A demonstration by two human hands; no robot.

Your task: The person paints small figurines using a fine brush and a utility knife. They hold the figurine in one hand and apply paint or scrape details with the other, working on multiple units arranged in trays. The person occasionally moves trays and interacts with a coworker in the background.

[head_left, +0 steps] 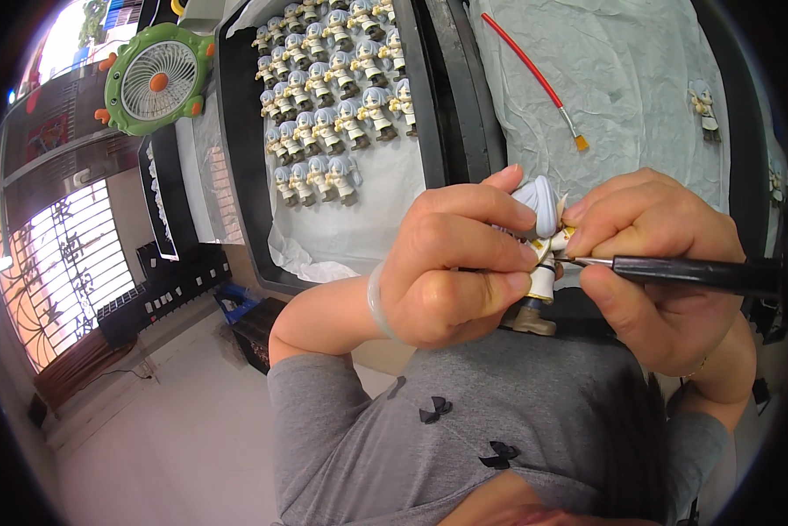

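Two hands steady a chibi figurine (541, 287) with pale-blue hair before the chest, a fine-tipped black-handled tool at its torso.
The left hand (455, 263) is nearly closed, pinching the figurine between thumb and fingers; the right hand (666, 237) curls around the tool (692, 274), its upper fingertips at the yellow-trimmed sleeve, whether gripping it I cannot tell. Contact at the metal tip is too small to judge. Ahead to the left, matching figurines (324, 127) stand in rows in a paper-lined black tray (237, 175); to the right, a red-handled flat brush (534, 68) and another figurine (703, 110) lie on crumpled paper (622, 96). Large dark characters mark the barred window (71, 272), beyond a green fan (159, 79).
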